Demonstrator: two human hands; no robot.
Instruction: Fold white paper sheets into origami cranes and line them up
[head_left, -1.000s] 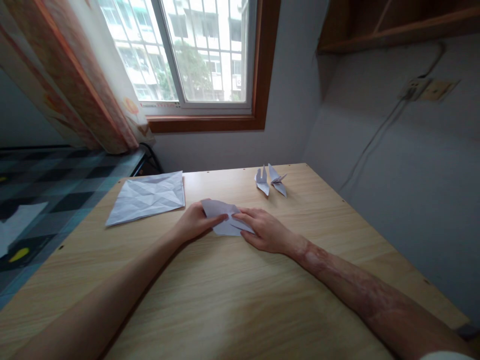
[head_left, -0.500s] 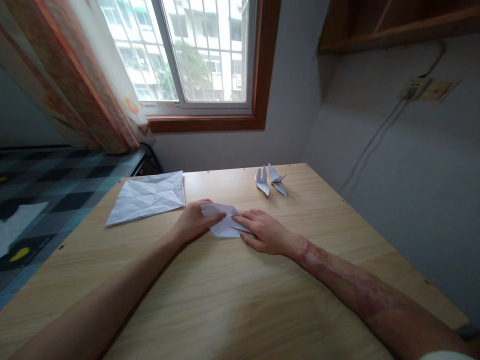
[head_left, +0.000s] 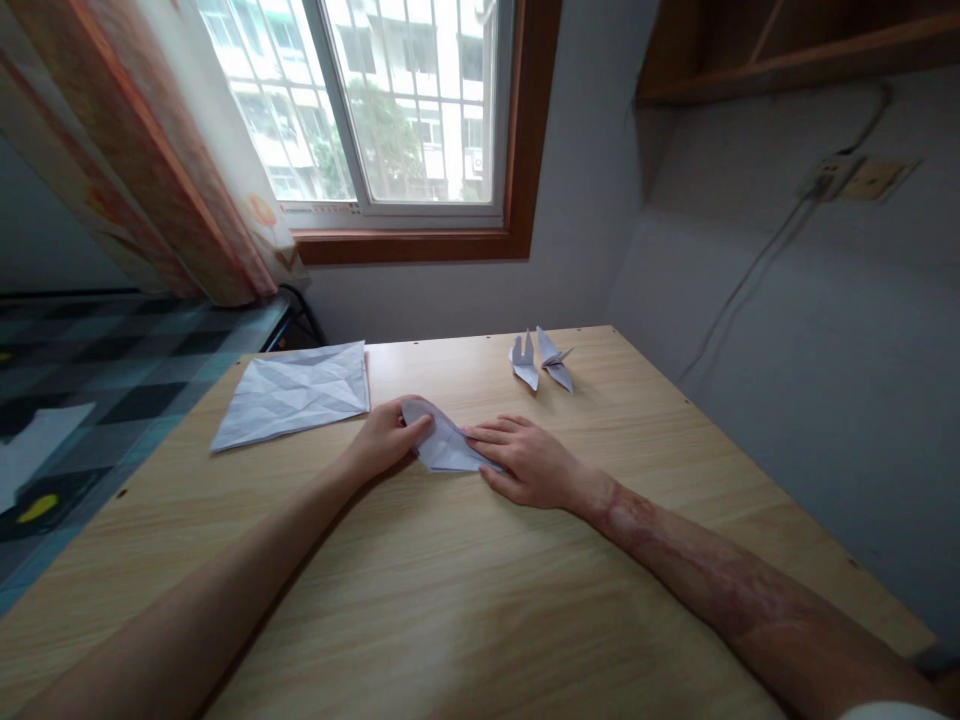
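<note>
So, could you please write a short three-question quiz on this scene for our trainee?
1. True or false: the left hand and the right hand both touch the same folded paper.
2. Which hand is nearer the creased white sheet: A) left; B) right?
3. Fill in: ____ paper figures sit near the far edge of the table.

Key: 1. True. 2. A. 3. Two.

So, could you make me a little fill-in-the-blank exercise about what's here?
1. The left hand and the right hand are both on the same piece of folded ____.
2. Exactly ____ small folded figures sit near the far edge of the wooden table.
3. The creased white sheet lies toward the table's ____ side.
4. The orange-patterned curtain hangs beside a brown-framed ____.

Missing words: paper; two; left; window.
</note>
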